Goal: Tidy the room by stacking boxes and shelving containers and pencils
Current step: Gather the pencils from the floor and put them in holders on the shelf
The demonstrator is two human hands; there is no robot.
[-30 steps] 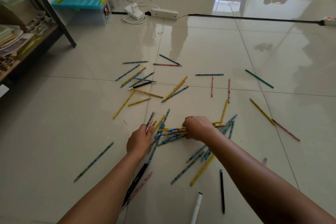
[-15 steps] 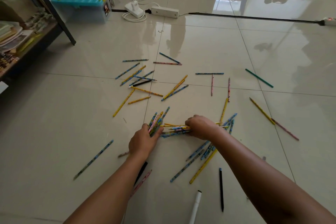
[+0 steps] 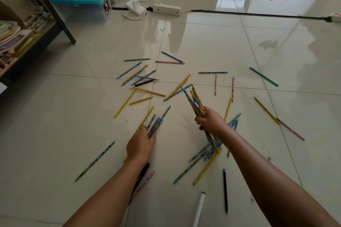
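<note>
Many coloured pencils lie scattered on the tiled floor (image 3: 73, 125). My right hand (image 3: 210, 121) grips a bundle of pencils (image 3: 195, 101) raised off the floor, tips pointing up and away. My left hand (image 3: 141, 145) holds a second bundle of pencils (image 3: 156, 121) low against the floor, fanned forward. More loose pencils (image 3: 204, 155) lie under my right forearm. A yellow pencil (image 3: 125, 103), a green pencil (image 3: 263, 76) and a black pen (image 3: 225, 190) lie apart.
A dark shelf unit (image 3: 24, 35) with papers stands at the left. A turquoise-lidded plastic box (image 3: 83, 3) sits beside it. A white power strip (image 3: 167, 9), a charger (image 3: 135, 7) and a black cable (image 3: 258, 14) cross the far floor. A white marker (image 3: 199, 208) lies near me.
My right hand lifted its bundle of pencils from lying sideways on the floor to pointing up and away. My left hand drew its bundle together and slid slightly back.
</note>
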